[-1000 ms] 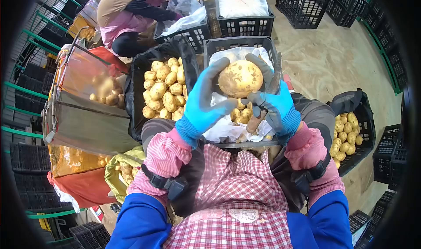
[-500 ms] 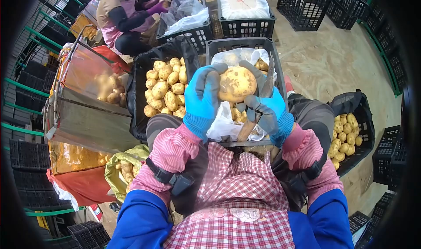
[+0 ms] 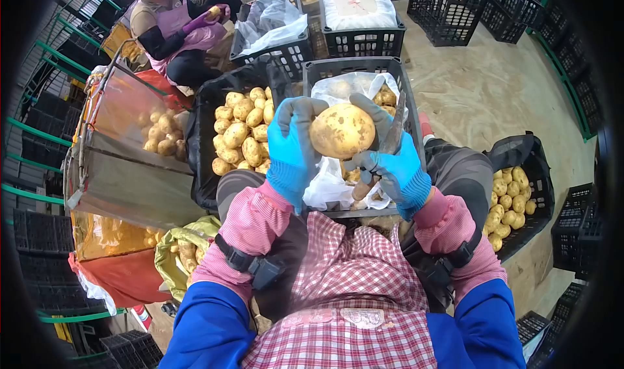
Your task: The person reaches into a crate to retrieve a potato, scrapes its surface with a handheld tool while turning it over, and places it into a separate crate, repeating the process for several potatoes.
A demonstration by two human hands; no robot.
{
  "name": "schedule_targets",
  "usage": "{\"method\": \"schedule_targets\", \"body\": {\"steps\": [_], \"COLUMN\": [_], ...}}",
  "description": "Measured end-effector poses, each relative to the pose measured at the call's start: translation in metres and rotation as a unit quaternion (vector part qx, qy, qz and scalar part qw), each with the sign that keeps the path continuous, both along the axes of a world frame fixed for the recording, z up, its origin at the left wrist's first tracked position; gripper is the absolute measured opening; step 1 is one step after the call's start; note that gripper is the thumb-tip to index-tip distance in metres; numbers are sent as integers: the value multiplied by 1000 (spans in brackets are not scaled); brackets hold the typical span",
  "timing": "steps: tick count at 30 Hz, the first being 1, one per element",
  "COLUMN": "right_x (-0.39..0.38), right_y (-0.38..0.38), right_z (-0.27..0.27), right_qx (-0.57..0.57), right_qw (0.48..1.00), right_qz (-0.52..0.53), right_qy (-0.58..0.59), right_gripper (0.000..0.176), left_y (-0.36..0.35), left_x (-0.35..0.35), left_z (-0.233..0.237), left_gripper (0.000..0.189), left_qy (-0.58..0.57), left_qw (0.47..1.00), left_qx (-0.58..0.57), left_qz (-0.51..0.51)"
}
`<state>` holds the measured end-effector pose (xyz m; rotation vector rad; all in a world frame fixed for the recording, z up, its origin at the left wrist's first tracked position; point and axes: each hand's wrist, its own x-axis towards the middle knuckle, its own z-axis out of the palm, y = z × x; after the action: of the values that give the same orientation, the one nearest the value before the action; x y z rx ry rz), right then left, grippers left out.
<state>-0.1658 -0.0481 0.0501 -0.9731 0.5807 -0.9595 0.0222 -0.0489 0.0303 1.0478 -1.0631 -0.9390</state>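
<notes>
A large potato (image 3: 342,131) with brown patches is held up over a black crate (image 3: 354,63) lined with white plastic, with several potatoes inside. My left hand (image 3: 294,141), in a blue and grey glove, grips the potato's left side. On its right, my right hand (image 3: 393,164), gloved the same way, touches the potato with its fingers and also holds a knife (image 3: 394,134) with a brown handle, blade pointing up. Left of my left hand, a black-lined crate (image 3: 203,119) holds several potatoes.
A person (image 3: 170,34) in purple gloves sits at the upper left, holding a potato. Beyond the middle crate are two lined crates (image 3: 276,50) (image 3: 364,39). A mesh-sided bin (image 3: 130,174) and a yellow-green sack (image 3: 170,265) lie left. Another potato crate (image 3: 539,193) stands right.
The held potato has moved slightly left and down, and its visible face has turned. My left hand has shifted left with it. The person at the upper left has raised their hands and sits more upright.
</notes>
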Motion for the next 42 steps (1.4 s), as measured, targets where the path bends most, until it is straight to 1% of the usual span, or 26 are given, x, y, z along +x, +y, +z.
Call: {"method": "schedule_targets", "body": {"steps": [2, 3, 5, 6, 9, 11, 12, 15, 18, 21, 24, 27, 29, 31, 33, 36, 39, 40, 42], "right_x": [-4, -6, -6, -5, -8, -13, -14, -10, -8, -7, -9, -13, -10, -6, -3, -12, -13, -12, -12], "right_y": [-2, -3, -5, -7, -7, -10, -10, -10, -9, -10, -14, -15, -13, -13, -18, -17, -12, -10, -12], "right_z": [4, 4, -2, -4, -2, 0, 2, 7, 3, 0, -11, -7, -7, -13, -28, -25, -10, -10, -14], "right_qx": [-2, -3, -45, -66, -103, -90, -84, -75, -59, -46, -33, 17, -28, -89, -166, -242, -195, -175, -182], "right_qw": [1000, 1000, 998, 996, 994, 996, 996, 994, 993, 991, 992, 993, 990, 983, 969, 935, 930, 932, 925], "right_qz": [10, 15, -15, -31, -17, 5, 5, -13, -6, -31, -40, -33, -48, -72, -107, -16, 116, 133, 161], "right_qy": [15, 22, 36, 42, 32, 24, 31, 74, 100, 121, 117, 109, 131, 143, 147, 258, 290, 289, 293], "right_gripper": [78, 78, 76, 76, 68, 63, 61, 56, 50, 43, 41, 43, 40, 36, 33, 31, 28, 26, 28], "left_y": [-3, -1, 4, 6, 11, 10, 12, 13, 14, 12, 12, 12, 13, 15, 15, 16, 17, 18, 20], "left_x": [-5, -6, -8, -4, 2, 0, 1, 3, 7, 7, 5, 1, 5, 9, 11, 15, 24, 25, 27], "left_z": [-8, -5, 2, 5, 7, 4, 9, 8, -2, -4, 0, 1, 5, 7, 6, 9, 9, 11, 11], "left_gripper": [37, 42, 61, 69, 79, 78, 79, 77, 76, 74, 68, 66, 67, 68, 70, 68, 67, 67, 68], "left_qy": [8, 48, 128, 68, 56, 70, 79, 32, -37, -41, -40, 77, 85, 80, 64, 76, 54, 57, 72], "left_qw": [999, 996, 980, 982, 979, 984, 984, 989, 987, 984, 982, 975, 975, 978, 985, 987, 990, 990, 989], "left_qx": [-27, -9, 36, 42, 48, -1, 13, -10, -13, 5, 51, 55, 76, 73, 44, 14, 5, 8, 12], "left_qz": [-38, -76, -146, -172, -188, -163, -156, -147, -155, -173, -175, -199, -192, -176, -152, -138, -128, -127, -128]}}
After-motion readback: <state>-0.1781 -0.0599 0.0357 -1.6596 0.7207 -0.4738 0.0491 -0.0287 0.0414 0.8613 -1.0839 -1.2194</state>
